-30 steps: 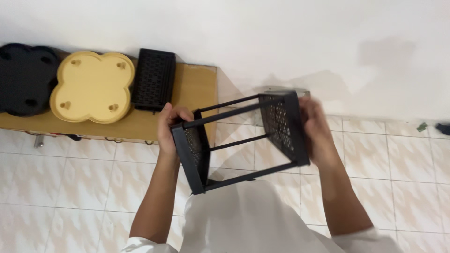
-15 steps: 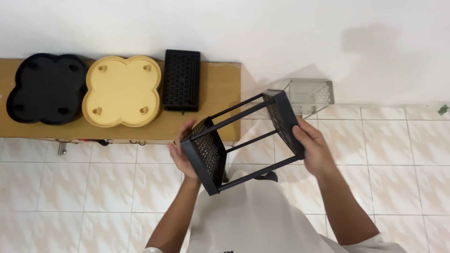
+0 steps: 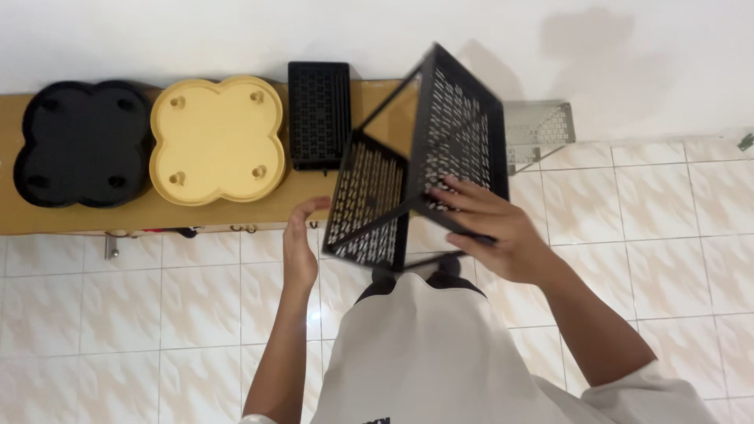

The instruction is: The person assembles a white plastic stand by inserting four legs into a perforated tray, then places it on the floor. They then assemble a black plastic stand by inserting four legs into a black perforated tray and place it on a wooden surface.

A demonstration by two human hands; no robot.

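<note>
So the rack [image 3: 416, 169] (black, two perforated panels joined by thin rods) is sitting in the middle of the frame, held up in the air above the tiled floor [image 3: 118, 314] and tipped at a steep angle. One panel is facing the camera at upper centre, the other is hanging lower and to the left of it, and the rods are running between them.

The right hand [image 3: 491, 228] is doing the holding: its fingers are spreading flat across the lower edge of the upper panel and wrapping onto it, right of centre. The left hand [image 3: 301, 243] is hovering just left of the lower panel with the palm open and the fingers loose. It's just beside the panel's edge, and I honestly can't tell whether it's touching or not, but it isn't gripping anything.

Along the upper left of the frame a wooden bench [image 3: 78, 216] is standing against the white wall [image 3: 236, 31]. On it, from left to right, a black clover-shaped tray [image 3: 78, 141], a yellow tray [image 3: 216, 137] of the same shape, and a small black perforated panel [image 3: 318, 114] are lying side by side, close together. The rack is overlapping the right end of the bench in the view.

At the upper right, just past the rack, a clear perforated rack [image 3: 542, 129] is resting on the floor by the wall. The person's white shirt [image 3: 424, 361] is filling the bottom centre.
</note>
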